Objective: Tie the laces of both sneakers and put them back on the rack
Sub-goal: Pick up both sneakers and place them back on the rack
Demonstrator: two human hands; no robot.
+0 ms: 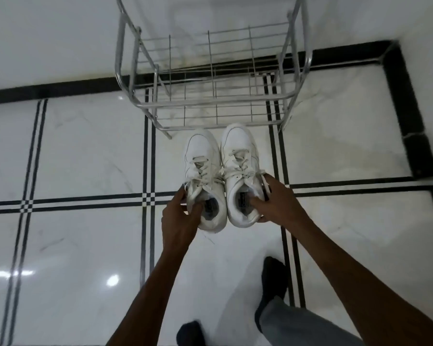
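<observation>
Nearest the camera, below both grips, two feet in dark socks (273, 278) stand on the glossy white floor (85, 158), with a grey trouser leg (298, 325) over the right one. Up from there, two bare forearms reach forward to a pair of white sneakers held side by side, toes pointing away. The left hand (178, 221) is closed on the left sneaker (203, 171) at its heel end: the thumb goes into the shoe's opening and the fingers wrap round the outer side of the collar. The right hand (278, 201) is closed on the right sneaker (240, 158) in the same way, thumb inside the opening against the tongue and fingers curled round the outer side by the heel. Between the two grips the shoes touch along their inner sides. Just beyond the thumbs, the laces (205, 171) of each shoe cross up the tongue, and a loose end lies across the right hand's knuckles; whether the bows are tied cannot be told for certain. Whether the soles rest on the floor or hang just above it is also unclear. Past the toes, just beyond them, stands the metal wire rack (210, 96), its lower shelf nearest the shoes and a higher shelf behind. Farthest off, a black border strip (60, 89) runs along the foot of the white wall (60, 33).
</observation>
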